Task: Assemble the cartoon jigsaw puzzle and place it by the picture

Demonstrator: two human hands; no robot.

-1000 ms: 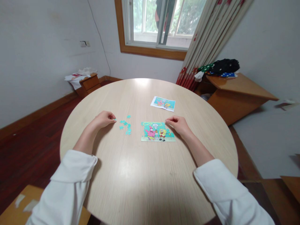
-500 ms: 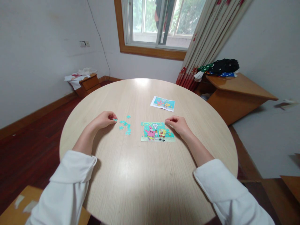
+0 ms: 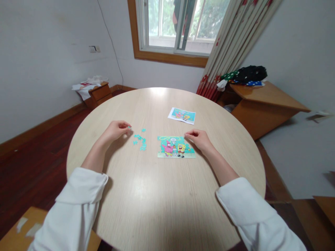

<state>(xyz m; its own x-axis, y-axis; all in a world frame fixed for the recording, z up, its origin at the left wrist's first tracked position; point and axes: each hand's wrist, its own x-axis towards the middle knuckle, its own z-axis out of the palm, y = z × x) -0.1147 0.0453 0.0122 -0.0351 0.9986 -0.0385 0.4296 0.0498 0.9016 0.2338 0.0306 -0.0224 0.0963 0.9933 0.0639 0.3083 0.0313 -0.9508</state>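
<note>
A partly assembled jigsaw puzzle (image 3: 174,148) with cartoon figures lies flat on the round table (image 3: 157,195); its right upper part has a gap in the outline. My right hand (image 3: 197,138) rests at the puzzle's upper right corner, thumb and fingertips pinched together; what they hold, if anything, is too small to make out. Left of the loose turquoise pieces (image 3: 142,141), my left hand (image 3: 119,129) pinches a small turquoise puzzle piece (image 3: 129,127), mostly covered by the fingers. Several loose pieces lie in a small cluster between the left hand and the puzzle.
Behind the puzzle lies a printed picture sheet (image 3: 182,115) with the same cartoon scene. Beyond the table stand a small wooden cabinet (image 3: 101,93) at the left and a tilted wooden desk (image 3: 264,104) with clothes (image 3: 248,75) at the right. A cardboard box (image 3: 28,226) is at lower left.
My left hand has moved slightly up and away from me and turned, so its fingers now cover more of the puzzle piece. My right hand and the puzzle look unchanged.
</note>
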